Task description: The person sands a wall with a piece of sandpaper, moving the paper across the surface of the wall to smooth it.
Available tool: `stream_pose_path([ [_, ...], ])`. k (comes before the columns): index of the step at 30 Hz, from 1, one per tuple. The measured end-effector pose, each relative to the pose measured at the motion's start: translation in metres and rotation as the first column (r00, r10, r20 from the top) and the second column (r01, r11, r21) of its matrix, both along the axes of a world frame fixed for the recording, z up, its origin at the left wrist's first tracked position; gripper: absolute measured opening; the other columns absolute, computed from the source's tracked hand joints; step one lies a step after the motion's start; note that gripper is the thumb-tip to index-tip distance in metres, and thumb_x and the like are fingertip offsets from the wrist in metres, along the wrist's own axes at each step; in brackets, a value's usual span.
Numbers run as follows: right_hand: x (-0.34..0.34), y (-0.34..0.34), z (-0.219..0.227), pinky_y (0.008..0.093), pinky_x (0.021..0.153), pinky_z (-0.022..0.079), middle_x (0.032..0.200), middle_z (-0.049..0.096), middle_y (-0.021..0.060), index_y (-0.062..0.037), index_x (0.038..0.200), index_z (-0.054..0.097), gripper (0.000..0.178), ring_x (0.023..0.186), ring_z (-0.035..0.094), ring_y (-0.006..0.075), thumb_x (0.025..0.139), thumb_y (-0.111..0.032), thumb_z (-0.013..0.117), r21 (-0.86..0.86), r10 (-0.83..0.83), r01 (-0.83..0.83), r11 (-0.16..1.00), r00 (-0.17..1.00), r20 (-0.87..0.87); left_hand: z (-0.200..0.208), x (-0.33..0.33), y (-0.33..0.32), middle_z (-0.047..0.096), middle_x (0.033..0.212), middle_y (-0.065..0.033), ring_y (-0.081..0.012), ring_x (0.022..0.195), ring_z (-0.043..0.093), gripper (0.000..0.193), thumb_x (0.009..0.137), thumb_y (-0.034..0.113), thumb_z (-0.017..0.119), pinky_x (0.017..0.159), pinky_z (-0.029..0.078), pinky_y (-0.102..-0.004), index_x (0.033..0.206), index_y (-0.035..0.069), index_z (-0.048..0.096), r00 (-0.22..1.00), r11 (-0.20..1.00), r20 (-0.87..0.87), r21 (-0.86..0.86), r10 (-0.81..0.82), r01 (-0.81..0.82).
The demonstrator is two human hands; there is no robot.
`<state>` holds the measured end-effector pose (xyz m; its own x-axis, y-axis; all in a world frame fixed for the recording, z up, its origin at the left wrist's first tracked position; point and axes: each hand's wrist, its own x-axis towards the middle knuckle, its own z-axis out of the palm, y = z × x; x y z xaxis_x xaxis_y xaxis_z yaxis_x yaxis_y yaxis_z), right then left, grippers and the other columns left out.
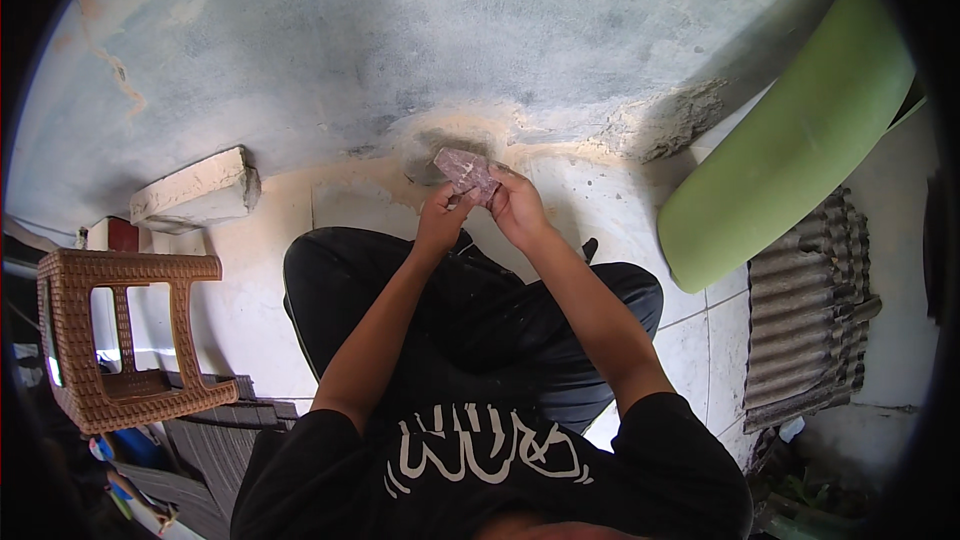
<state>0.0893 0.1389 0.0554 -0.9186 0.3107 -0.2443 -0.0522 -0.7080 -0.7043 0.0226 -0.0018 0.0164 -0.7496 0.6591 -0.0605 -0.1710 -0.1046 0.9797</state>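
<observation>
Between my two hands is a dusty reddish-purple piece of sandpaper, creased and marked with whitish wear. My left hand pinches its lower edge with the fingers closed. On the other side, my right hand grips its right end, thumb and fingers closed on it. Just beyond the sandpaper, a damp-looking grey patch with a tan rim marks the foot of the wall. Parts of my fingers are hidden behind the sheet.
A white block leans by the wall at left, with a brown woven-look plastic stool nearer me. At right stand a long green curved object and corrugated sheets. My crossed legs rest on the tiled floor.
</observation>
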Motion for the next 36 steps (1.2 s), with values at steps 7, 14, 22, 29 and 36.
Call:
stream_pose_path([
  [7, 0.000, 0.012, 0.004, 0.0399, 0.093, 0.054, 0.120, 0.067, 0.0152, 0.0064, 0.129, 0.054, 0.036, 0.102, 0.067, 0.0251, 0.101, -0.016, 0.054, -0.035, 0.145, -0.145, 0.989, 0.989, -0.006, -0.008, -0.011, -0.001, 0.070, 0.096, -0.0069, -0.0157, 0.090, 0.065, 0.021, 0.096, 0.016, 0.065, 0.083, 0.050, -0.0316, 0.110, 0.001, 0.067, 0.962, 1.000, -0.272, 0.004, 0.021, -0.021],
  [14, 0.003, 0.010, 0.008, 0.0430, 0.091, 0.055, 0.117, 0.068, 0.0128, 0.0024, 0.129, 0.055, 0.034, 0.097, 0.068, 0.0212, 0.101, -0.017, 0.055, -0.006, 0.185, -0.185, 0.983, 0.981, 0.056, -0.010, -0.012, -0.004, 0.072, 0.093, -0.0095, -0.0166, 0.083, 0.068, 0.021, 0.096, 0.015, 0.064, 0.076, 0.052, -0.0320, 0.109, -0.001, 0.066, 0.971, 0.986, -0.238, -0.166, -0.039, -0.001],
  [22, 0.003, -0.016, -0.013, 0.0406, 0.086, 0.054, 0.114, 0.071, 0.0131, -0.0032, 0.126, 0.061, 0.029, 0.096, 0.070, 0.0267, 0.098, -0.009, 0.055, 0.872, 0.132, -0.160, 0.462, 0.985, 0.111, -0.020, -0.017, -0.017, 0.073, 0.097, -0.0077, -0.0174, 0.084, 0.070, 0.025, 0.096, 0.023, 0.061, 0.073, 0.054, -0.0309, 0.110, 0.002, 0.068, 0.977, 0.995, 0.212, -0.094, 0.012, 0.008],
  [29, 0.014, -0.025, 0.014, 0.0442, 0.106, 0.043, 0.145, 0.054, 0.0146, -0.0044, 0.137, 0.057, 0.046, 0.133, 0.051, 0.0314, 0.091, -0.010, 0.056, 0.926, 0.194, 0.009, -0.377, 0.979, 0.070, -0.033, -0.028, -0.022, 0.068, 0.113, -0.0095, -0.0200, 0.103, 0.067, 0.033, 0.096, 0.027, 0.061, 0.082, 0.055, -0.0354, 0.118, 0.002, 0.062, 0.914, 0.966, 0.351, 0.223, -0.202, 0.128],
  [36, 0.015, -0.028, -0.002, 0.0463, 0.105, 0.043, 0.137, 0.056, 0.0240, 0.0023, 0.138, 0.052, 0.046, 0.129, 0.052, 0.0393, 0.094, -0.009, 0.056, 0.905, 0.199, 0.091, -0.416, 0.980, -0.008, -0.033, -0.026, -0.018, 0.065, 0.122, -0.0093, -0.0196, 0.104, 0.066, 0.044, 0.102, 0.039, 0.052, 0.086, 0.054, -0.0362, 0.130, 0.005, 0.055, 0.927, 0.870, 0.253, 0.475, -0.277, 0.131],
])
